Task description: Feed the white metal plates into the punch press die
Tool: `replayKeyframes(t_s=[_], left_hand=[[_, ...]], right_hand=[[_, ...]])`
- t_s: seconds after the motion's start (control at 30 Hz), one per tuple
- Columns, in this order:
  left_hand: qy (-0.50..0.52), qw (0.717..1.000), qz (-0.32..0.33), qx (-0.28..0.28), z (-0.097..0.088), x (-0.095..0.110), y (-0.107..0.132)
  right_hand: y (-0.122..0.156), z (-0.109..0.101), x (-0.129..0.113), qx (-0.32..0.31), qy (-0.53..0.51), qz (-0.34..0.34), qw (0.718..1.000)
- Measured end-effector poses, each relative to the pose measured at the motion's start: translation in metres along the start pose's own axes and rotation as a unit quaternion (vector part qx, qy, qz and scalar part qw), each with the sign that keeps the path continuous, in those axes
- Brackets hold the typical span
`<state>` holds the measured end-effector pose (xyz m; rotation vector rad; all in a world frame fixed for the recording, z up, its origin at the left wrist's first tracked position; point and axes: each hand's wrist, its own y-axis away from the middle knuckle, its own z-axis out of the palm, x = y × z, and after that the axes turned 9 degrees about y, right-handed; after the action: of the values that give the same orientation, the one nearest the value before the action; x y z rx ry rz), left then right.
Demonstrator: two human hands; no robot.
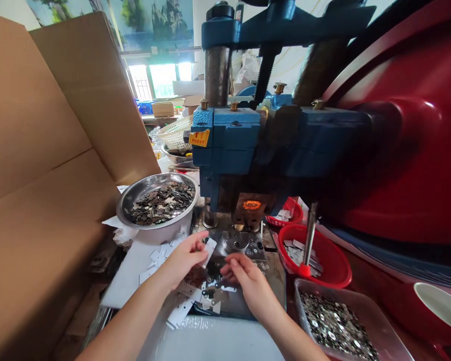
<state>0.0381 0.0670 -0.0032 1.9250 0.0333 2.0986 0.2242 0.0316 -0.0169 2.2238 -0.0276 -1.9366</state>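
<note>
My left hand [190, 258] pinches a small flat white plate [209, 250] with tiny holes, held tilted in front of the press die [236, 242]. Close by on the right, my right hand [244, 278] is closed with its fingers curled in; whatever sits between its fingertips is too small to make out. Below both hands, small dark and shiny metal pieces [210, 297] lie loose on the press bed. More white plates [180, 312] are spread on the white surface beside my left forearm. The blue press head [225, 140] stands above the die.
At the left, a steel bowl [122, 213] holds many thin metal pieces, next to a tall cardboard box [41, 200]. Red baskets [342, 273] with white plates and a clear bin [298, 291] of small shiny parts stand right. A metal lever [310, 235] rises there, beside a large red wheel cover [406, 150].
</note>
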Motion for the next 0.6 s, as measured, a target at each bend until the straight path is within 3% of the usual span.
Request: replayKeyframes(t_s=[0.07,0.17,0.23,0.3,0.37,0.47,0.53,0.6], left_hand=[[0.070,0.997,-0.024,-0.036,0.016,0.004,0.008],[0.136,0.987,-0.070,-0.049,0.034,0.008,0.014],[0.175,0.980,-0.079,-0.044,0.041,0.007,0.014],[0.210,0.974,-0.077,-0.035,0.043,0.005,0.013],[0.231,0.969,-0.089,-0.011,0.044,0.002,0.010],[0.215,0.969,-0.119,0.029,0.046,0.001,0.001],[0.131,0.989,-0.065,0.033,0.049,0.002,-0.009],[-0.023,0.998,0.043,0.049,0.054,0.004,-0.021]], right_hand=[[0.002,0.011,-0.006,-0.063,-0.166,0.096,0.979],[0.006,0.016,-0.015,-0.122,-0.336,0.167,0.919],[0.007,0.013,-0.019,-0.131,-0.379,0.178,0.899],[0.007,0.007,-0.019,-0.105,-0.371,0.162,0.908],[0.002,-0.001,-0.015,-0.044,-0.305,0.118,0.944],[-0.011,-0.014,-0.007,0.092,-0.080,0.003,0.993],[-0.023,-0.023,-0.002,0.165,0.094,-0.092,0.977],[-0.035,-0.031,0.001,0.201,0.217,-0.170,0.940]])
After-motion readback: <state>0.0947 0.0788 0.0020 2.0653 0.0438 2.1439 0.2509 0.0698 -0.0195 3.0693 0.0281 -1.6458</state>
